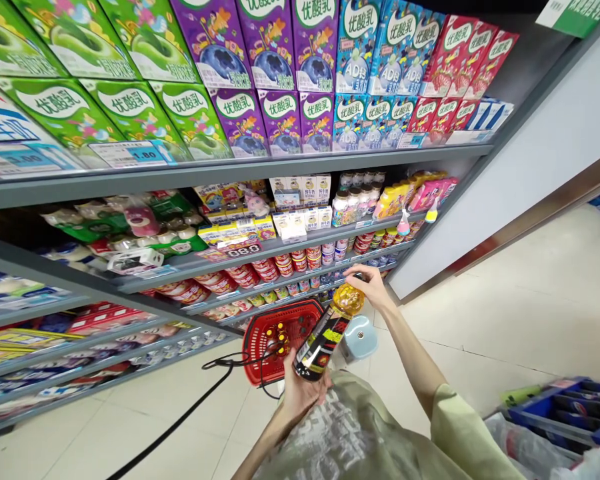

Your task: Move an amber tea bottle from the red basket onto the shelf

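A drink bottle (325,337) with amber liquid and a black label is tilted in front of my body, its neck up and to the right. My left hand (300,390) is wrapped round its lower end from below. At the neck end, the fingers of my right hand (373,287) are pinched together on the top; they hide the cap. Behind the bottle, a red shopping basket (249,353) sits low by the shelves, holding several small yellow-capped items (277,335).
A shelf unit (260,165) spans the front, stocked with drink cartons (273,50) and yogurt cups (225,280). A light-blue box-like object (361,339) stands right of the basket. A black cord (180,417) crosses the lower left. A blue crate (545,417) is at lower right.
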### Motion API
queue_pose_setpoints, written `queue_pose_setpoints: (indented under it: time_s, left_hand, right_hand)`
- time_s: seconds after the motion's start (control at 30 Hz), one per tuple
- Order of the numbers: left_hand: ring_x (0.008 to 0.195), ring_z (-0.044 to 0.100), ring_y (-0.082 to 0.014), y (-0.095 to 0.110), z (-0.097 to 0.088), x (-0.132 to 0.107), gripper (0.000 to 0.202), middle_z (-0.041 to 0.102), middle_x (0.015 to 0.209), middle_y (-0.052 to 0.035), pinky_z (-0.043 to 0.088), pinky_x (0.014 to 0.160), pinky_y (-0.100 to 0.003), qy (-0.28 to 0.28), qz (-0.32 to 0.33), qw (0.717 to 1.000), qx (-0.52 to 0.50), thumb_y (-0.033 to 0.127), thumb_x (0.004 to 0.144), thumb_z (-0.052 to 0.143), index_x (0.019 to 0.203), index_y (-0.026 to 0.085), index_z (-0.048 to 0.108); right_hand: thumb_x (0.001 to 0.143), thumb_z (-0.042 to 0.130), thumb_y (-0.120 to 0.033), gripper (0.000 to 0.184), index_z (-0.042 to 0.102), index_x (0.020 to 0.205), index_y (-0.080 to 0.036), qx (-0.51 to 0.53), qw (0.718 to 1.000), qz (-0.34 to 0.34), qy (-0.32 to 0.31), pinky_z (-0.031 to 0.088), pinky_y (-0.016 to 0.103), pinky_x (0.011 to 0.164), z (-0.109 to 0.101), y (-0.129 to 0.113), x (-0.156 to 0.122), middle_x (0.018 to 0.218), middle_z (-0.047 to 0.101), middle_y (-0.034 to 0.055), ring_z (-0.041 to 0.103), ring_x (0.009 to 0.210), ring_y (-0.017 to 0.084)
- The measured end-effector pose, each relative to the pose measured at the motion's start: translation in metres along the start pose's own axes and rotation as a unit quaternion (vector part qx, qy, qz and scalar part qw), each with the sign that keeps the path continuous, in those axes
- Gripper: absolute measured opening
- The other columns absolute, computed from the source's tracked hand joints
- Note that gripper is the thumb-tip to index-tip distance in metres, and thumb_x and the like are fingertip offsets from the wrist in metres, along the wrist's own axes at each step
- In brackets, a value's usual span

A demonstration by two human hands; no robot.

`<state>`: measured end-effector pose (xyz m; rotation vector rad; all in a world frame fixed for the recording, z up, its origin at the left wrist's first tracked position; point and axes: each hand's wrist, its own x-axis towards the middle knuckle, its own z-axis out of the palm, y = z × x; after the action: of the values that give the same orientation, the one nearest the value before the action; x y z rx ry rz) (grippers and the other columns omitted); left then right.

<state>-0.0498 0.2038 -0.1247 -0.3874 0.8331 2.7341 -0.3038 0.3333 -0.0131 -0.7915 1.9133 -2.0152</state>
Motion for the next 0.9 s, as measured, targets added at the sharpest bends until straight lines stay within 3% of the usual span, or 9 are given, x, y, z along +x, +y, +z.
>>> queue_pose_setpoints:
  time_s: [0.23, 0.43, 0.6, 0.8, 0.9]
  left_hand:
    - [0.033, 0.048, -0.0092, -0.003, -0.011, -0.001, 0.088, 0.062, 0.055, -0.0012, 0.022, 0.034, -0.021, -0.081, -0.029, 0.993, -0.081, 0.094, 0.088, 0.042, 0.094, 0.014, 0.078]
    - [0.033, 0.047, -0.0092, -0.002, -0.009, 0.002, 0.097, 0.06, 0.054, -0.0015, 0.019, 0.035, -0.022, -0.072, -0.035, 0.994, -0.07, 0.1, 0.084, 0.035, 0.091, 0.014, 0.078]
    - [0.034, 0.052, -0.0104, 0.004, -0.004, 0.004, 0.098, 0.062, 0.054, -0.0027, 0.02, 0.034, -0.021, -0.052, -0.051, 0.995, -0.063, 0.103, 0.079, 0.042, 0.089, 0.013, 0.08]
    - [0.04, 0.062, -0.0131, 0.011, 0.0, 0.006, 0.095, 0.071, 0.062, -0.005, 0.033, 0.035, -0.019, -0.047, -0.057, 0.995, -0.065, 0.102, 0.072, 0.055, 0.091, 0.012, 0.081]
    - [0.056, 0.073, -0.0181, 0.017, 0.007, 0.005, 0.092, 0.078, 0.075, -0.0104, 0.047, 0.043, -0.02, -0.03, -0.054, 0.996, -0.069, 0.098, 0.073, 0.06, 0.094, 0.01, 0.081]
  right_hand:
    - [0.076, 0.081, -0.056, 0.037, 0.072, 0.069, -0.02, -0.016, 0.998, 0.033, 0.041, 0.042, 0.031, 0.067, 0.023, 0.005, 0.005, 0.07, 0.065, 0.0012, 0.054, 0.068, 0.017]
    - [0.076, 0.081, -0.053, 0.036, 0.069, 0.066, -0.02, -0.011, 0.998, 0.049, 0.044, 0.045, 0.032, 0.072, 0.024, 0.006, 0.008, 0.068, 0.063, 0.0005, 0.054, 0.069, 0.017]
    - [0.077, 0.08, -0.05, 0.033, 0.07, 0.068, -0.02, -0.017, 0.998, 0.048, 0.046, 0.047, 0.033, 0.076, 0.021, 0.006, 0.01, 0.071, 0.065, 0.001, 0.057, 0.072, 0.018]
    - [0.074, 0.082, -0.047, 0.03, 0.071, 0.067, -0.02, 0.005, 0.997, 0.051, 0.059, 0.046, 0.032, 0.073, 0.021, 0.006, 0.012, 0.072, 0.068, 0.0017, 0.057, 0.072, 0.018]
    - [0.072, 0.084, -0.046, 0.029, 0.071, 0.067, -0.021, 0.038, 0.995, 0.065, 0.069, 0.044, 0.03, 0.068, 0.021, 0.007, 0.013, 0.069, 0.065, 0.0004, 0.056, 0.069, 0.017]
